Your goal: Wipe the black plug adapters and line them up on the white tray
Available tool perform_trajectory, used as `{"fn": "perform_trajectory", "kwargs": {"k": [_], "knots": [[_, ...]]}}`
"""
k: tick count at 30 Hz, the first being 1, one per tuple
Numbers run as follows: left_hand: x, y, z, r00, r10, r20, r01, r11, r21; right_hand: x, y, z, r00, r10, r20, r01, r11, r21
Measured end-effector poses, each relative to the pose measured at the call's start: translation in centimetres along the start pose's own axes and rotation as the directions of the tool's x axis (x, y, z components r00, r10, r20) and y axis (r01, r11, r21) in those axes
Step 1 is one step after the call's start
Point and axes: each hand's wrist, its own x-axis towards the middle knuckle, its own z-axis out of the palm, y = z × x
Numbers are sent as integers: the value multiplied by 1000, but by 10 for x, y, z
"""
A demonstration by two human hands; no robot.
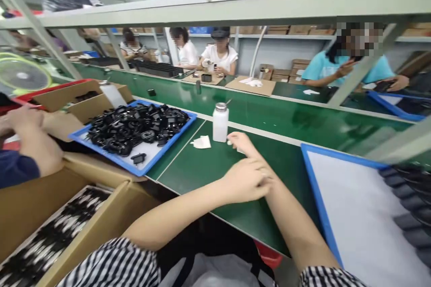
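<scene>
The white plastic bottle (220,124) stands on the green desk (188,175), just beside the right hand (239,141). Its long way runs up and down, with the metal top (221,106) pointing up. It looks light and smooth, maybe a bit slippery and squeezy, so its middle seems best to grab. The right hand's fingers are curled near a small white bit (229,142); I can't tell if they hold it. The left hand (247,181) is half curled on the right forearm (286,206), with nothing seen in it.
</scene>
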Motion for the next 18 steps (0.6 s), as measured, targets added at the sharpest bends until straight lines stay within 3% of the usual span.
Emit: {"fn": "perform_trajectory", "kwargs": {"k": [2,5,7,9,13,14,16,18], "knots": [[-37,-39,-12,962,-272,-34,272,962,16,12,2,-7,998,36,-58,-37,999,-8],[-76,-90,-21,777,-622,-92,629,773,84,23,-5,-4,998,38,-42,-40,998,-42],[-86,-114,-23,693,-710,-126,721,682,121,26,-15,3,1000,15,20,-13,997,-80],[-85,-130,-22,684,-716,-141,729,669,143,27,-25,6,994,6,111,8,991,-131],[-64,-149,-12,736,-672,-77,672,713,201,29,-33,-9,946,111,304,-15,953,-303],[-58,-153,-8,743,-668,-44,660,720,214,30,-32,-13,947,157,281,-42,926,-375],[-51,-161,2,744,-668,5,651,727,217,33,-28,-18,978,178,113,-106,879,-465],[-48,-167,11,742,-670,-7,658,727,196,36,-22,-12,994,102,-41,-110,930,-351]]}}
